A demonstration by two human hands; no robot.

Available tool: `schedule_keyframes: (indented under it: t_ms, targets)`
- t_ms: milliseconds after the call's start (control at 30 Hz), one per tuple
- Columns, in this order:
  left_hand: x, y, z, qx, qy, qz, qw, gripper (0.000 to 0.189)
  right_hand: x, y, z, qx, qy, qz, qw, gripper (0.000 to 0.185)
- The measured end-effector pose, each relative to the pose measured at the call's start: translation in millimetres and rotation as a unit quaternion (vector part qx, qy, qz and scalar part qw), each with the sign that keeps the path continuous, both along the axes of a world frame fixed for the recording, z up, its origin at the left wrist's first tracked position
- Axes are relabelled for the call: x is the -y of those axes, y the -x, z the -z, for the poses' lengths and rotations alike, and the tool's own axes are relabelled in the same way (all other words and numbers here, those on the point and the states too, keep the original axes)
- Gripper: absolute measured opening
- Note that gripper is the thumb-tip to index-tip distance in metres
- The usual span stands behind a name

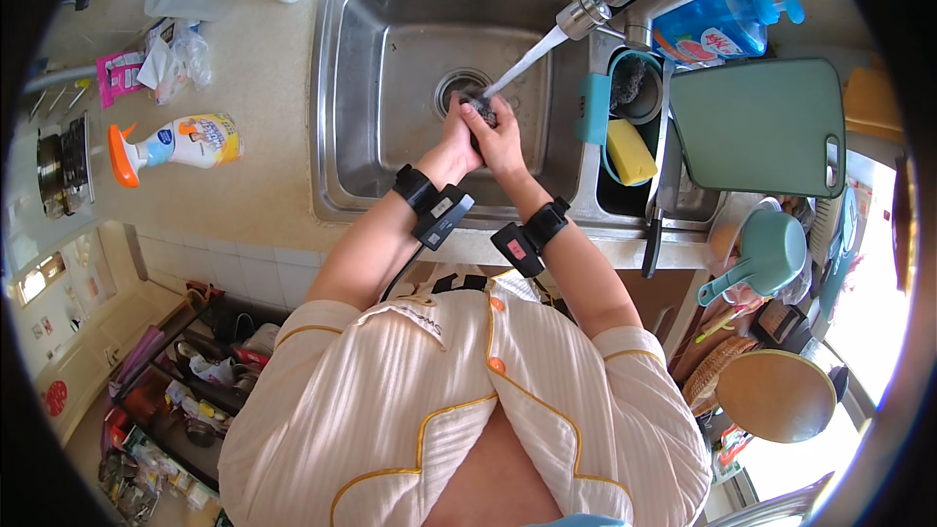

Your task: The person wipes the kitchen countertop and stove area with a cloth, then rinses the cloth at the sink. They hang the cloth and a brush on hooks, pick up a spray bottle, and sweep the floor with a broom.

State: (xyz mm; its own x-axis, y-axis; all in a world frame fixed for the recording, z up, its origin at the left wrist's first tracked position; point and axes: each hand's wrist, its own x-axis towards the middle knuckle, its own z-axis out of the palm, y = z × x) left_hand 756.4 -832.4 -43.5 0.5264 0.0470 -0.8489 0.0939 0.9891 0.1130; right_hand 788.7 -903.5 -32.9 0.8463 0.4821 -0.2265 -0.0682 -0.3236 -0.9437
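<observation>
My left hand point(457, 140) and my right hand point(499, 133) are together over the drain of the stainless steel sink point(410, 73). Both are closed around a dark grey scouring pad point(482, 108), probably steel wool, whose top shows between the fingers. Water from the chrome faucet point(583, 15) runs onto the pad and fingers. Each wrist bears a black strap with a small device. The palms and the underside of the pad are hidden.
Right of the basin stand a teal caddy point(591, 108) with a yellow sponge point(631, 152), a knife point(653, 234), a green cutting board point(761, 124) and a blue soap bottle point(714, 22). An orange-topped spray bottle point(176, 148) lies on the left counter, below a pink packet point(119, 77).
</observation>
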Motion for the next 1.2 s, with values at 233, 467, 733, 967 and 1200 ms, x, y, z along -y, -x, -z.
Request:
schedule_keyframes:
  t_ms: [233,467,733,967,1200]
  targets:
    - [0,4,12,-0.072,-0.057,0.031,0.995,0.044,-10,8,16,-0.096,-0.052,0.060,0.992,0.036]
    - [-4,1,2,-0.054,-0.106,0.111,0.987,0.035,-14,-20,-4,-0.027,0.078,0.009,0.996,0.040]
    - [-17,-7,23,0.140,0.020,-0.015,0.990,0.048,-15,-10,-12,0.059,-0.030,-0.013,0.998,0.036]
    - [2,-6,11,0.023,-0.053,0.033,0.998,0.039,-9,-19,-9,0.015,0.041,0.011,0.999,0.035]
    - [-7,-15,-6,0.054,-0.023,0.065,0.996,0.028,11,-27,7,-0.049,0.000,-0.040,0.998,0.028]
